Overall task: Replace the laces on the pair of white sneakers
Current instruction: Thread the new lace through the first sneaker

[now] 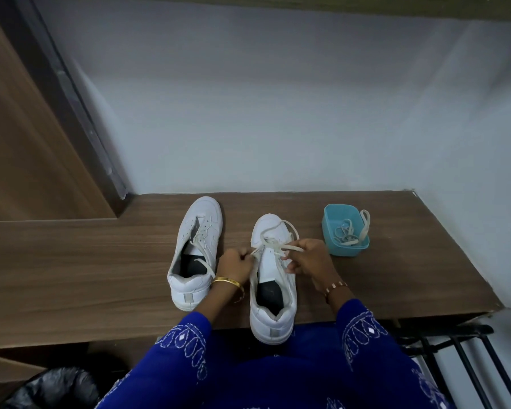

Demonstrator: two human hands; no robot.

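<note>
The right sneaker (273,278) stands on the wooden surface (101,261) with its heel overhanging the near edge and its toe pointing away toward the wall (278,113), long axis running near to far. Left of it, just apart, the left sneaker (196,252) lies roughly parallel (toe tilted slightly rightward), a loose lace trailing over its opening. Right of the right sneaker, a blue container (344,230) holds spare laces (348,231), one looping over its far rim; bare surface continues beyond it to the right-hand edge. The left hand (235,267) pinches the lace (275,240) at the right sneaker's eyelets; the right hand (310,259) grips the lace's other strand. No brand or writing is legible.
</note>
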